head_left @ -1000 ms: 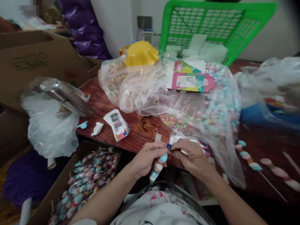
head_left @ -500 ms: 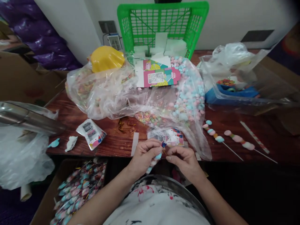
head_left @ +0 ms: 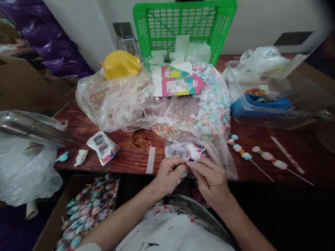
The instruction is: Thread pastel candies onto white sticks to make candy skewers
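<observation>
My left hand (head_left: 171, 173) is closed around a bagged marshmallow skewer, with only a light blue piece (head_left: 184, 174) of it showing under the thumb. Fingertips of my right hand (head_left: 210, 177) meet those of the left at the bag's neck, pinched on a thin gold twist tie that the fingers now hide. A small dark blue bit (head_left: 191, 160) pokes up between the hands. Just beyond them lies a stack of printed plastic bags (head_left: 180, 150). Gold twist ties (head_left: 140, 138) are scattered on the table to the left of that stack.
Two unwrapped marshmallow skewers (head_left: 240, 150) and a striped strip (head_left: 288, 155) lie at right. Large clear bags of marshmallows (head_left: 209, 108) and ring candies fill the middle, before a green crate (head_left: 136, 31). A steel flask (head_left: 34, 129) stands left; below, a box holds wrapped skewers (head_left: 86, 212).
My right hand has come left and closed in against the left fingertips. The skewer, earlier showing several pieces below the left hand, is now mostly covered. The view has shifted slightly.
</observation>
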The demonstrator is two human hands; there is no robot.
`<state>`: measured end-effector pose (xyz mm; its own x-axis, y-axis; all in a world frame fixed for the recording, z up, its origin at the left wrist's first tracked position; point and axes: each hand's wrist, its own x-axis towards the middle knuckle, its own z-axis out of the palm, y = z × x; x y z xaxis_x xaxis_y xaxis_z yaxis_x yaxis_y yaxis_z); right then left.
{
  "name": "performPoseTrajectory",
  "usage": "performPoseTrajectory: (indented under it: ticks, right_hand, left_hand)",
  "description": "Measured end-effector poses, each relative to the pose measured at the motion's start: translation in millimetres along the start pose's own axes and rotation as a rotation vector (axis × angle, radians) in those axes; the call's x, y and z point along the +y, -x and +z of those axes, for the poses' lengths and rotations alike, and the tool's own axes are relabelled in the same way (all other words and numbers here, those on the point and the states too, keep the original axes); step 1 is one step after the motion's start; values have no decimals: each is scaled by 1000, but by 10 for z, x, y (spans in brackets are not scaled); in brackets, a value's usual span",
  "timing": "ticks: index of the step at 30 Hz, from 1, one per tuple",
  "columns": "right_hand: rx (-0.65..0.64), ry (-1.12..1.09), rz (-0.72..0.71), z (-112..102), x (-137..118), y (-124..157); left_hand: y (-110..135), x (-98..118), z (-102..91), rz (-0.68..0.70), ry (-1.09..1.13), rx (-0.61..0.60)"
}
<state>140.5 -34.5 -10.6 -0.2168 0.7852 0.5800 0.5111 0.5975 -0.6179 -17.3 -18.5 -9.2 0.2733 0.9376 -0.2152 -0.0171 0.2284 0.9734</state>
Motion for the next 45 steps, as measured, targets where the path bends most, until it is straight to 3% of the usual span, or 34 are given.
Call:
performPoseTrajectory:
  ticks: [5, 12, 17, 20, 22, 24, 27, 30, 36, 40, 45]
  right_hand:
    - [-3, -72, 51, 136, 20, -9]
    - [94, -102, 273, 203, 1, 135]
    - [-60, -459, 539, 124, 91, 224]
    - [-250, -692, 616, 0, 175, 196]
    - [-400, -673, 478, -114, 199, 145]
    - [-475, -506, 196, -229, 180, 90]
    - [-450, -252, -277, -356, 94, 45]
    - [-447, -107, -562, -406, 13, 44]
    - [-466, -88, -705, -365, -50, 12]
    - [-521, -77, -810, -342, -78, -47]
    - [-580, 24, -781, -341, -159, -92]
  left_hand:
    - [29, -37, -98, 5, 34, -26]
    - [5, -135, -128, 14, 76, -6]
    - [-7, -75, -114, 93, 43, -77]
    - [-2, 9, -90, -51, 91, -190]
    - [3, 37, -77, -276, 160, -285]
    - [4, 29, -74, -459, 220, -379]
    - [-12, -12, -93, -619, 287, -539]
    - [-43, 2, -133, -734, 290, -719]
    - [-124, 210, -176, -784, 113, -989]
    - [-152, 211, -156, -745, -30, -1141]
    - [-226, 199, -176, -682, -156, -1101]
